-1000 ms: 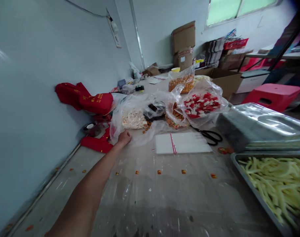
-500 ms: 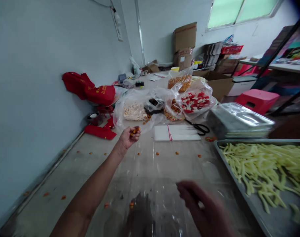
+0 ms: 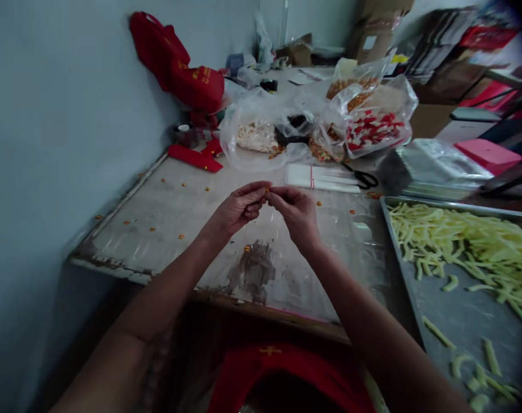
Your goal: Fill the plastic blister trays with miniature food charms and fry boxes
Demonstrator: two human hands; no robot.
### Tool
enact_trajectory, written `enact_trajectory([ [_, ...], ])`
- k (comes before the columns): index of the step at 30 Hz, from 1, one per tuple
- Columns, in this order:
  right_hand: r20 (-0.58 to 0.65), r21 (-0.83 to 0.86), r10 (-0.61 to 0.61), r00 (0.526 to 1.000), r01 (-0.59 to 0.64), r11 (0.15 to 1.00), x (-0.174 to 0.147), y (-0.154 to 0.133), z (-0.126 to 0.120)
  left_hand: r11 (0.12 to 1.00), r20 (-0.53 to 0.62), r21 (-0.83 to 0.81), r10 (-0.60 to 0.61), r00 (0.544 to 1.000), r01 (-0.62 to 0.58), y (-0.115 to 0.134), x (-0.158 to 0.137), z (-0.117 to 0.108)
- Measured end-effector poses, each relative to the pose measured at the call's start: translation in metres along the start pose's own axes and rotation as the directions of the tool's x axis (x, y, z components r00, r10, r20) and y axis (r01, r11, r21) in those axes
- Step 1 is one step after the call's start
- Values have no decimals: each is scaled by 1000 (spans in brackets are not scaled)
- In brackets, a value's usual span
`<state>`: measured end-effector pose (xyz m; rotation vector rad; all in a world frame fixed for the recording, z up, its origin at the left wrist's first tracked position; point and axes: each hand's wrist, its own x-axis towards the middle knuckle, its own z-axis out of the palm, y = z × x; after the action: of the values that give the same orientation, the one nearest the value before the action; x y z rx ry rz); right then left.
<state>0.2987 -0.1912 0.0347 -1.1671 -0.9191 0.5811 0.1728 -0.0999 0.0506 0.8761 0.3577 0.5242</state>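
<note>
My left hand [image 3: 242, 207] and my right hand [image 3: 299, 215] meet over the middle of the table. Between their fingertips shows a small orange piece [image 3: 267, 190], pinched from both sides. The left hand's other fingers are curled in, and what they cover is hidden. Beneath lie clear plastic moulds [image 3: 351, 269] with shallow hollows. Small orange pieces of the same kind are spaced across them, such as one orange piece [image 3: 181, 236] on the left and another orange piece [image 3: 246, 248] just below my hands.
A metal tray [image 3: 433, 298] of pale yellow strips [image 3: 467, 235] stands on the right. Toward the back lie a white packet [image 3: 323, 176], black scissors [image 3: 366, 179], a bag of red and white pieces [image 3: 377, 129] and a red cloth [image 3: 196, 158]. A wall borders the left.
My right hand has come up from the lower right to meet the left at the fingertips. The left has closed further around its orange pieces. The view has tilted down.
</note>
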Motion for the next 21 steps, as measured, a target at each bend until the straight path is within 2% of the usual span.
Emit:
enact_trajectory([
  [3,37,27,11,999,-12,1000,-5,-12,14,1000,-24,-7,-17,1000,17,4,-20,-2],
  [6,70,55,57,996,-61,997,-4,-16,12,996,-41,-60,-71,997,68,2,-32,2],
  [8,88,34,120,989,-124,992,-8,-15,-2,981,-83,-126,-159,984,148,-3,-38,6],
  [10,85,-65,195,977,-190,980,-20,-10,-23,950,-183,-230,-257,949,213,-9,-41,7],
  [13,103,-330,285,953,-238,913,-53,2,-55,914,-349,-362,-316,882,184,-18,-46,0],
  [15,161,-551,286,945,-154,820,-75,11,-67,899,-363,-399,-336,869,181,-25,-48,-8],
  [17,239,-716,231,943,11,698,-91,20,-71,880,-308,-418,-373,875,227,-33,-49,-13],
  [19,313,-772,174,934,144,619,-101,26,-70,866,-249,-425,-390,887,262,-41,-50,-15],
  [21,370,-770,148,917,213,602,-105,28,-67,864,-208,-423,-386,899,273,-47,-50,-14],
])
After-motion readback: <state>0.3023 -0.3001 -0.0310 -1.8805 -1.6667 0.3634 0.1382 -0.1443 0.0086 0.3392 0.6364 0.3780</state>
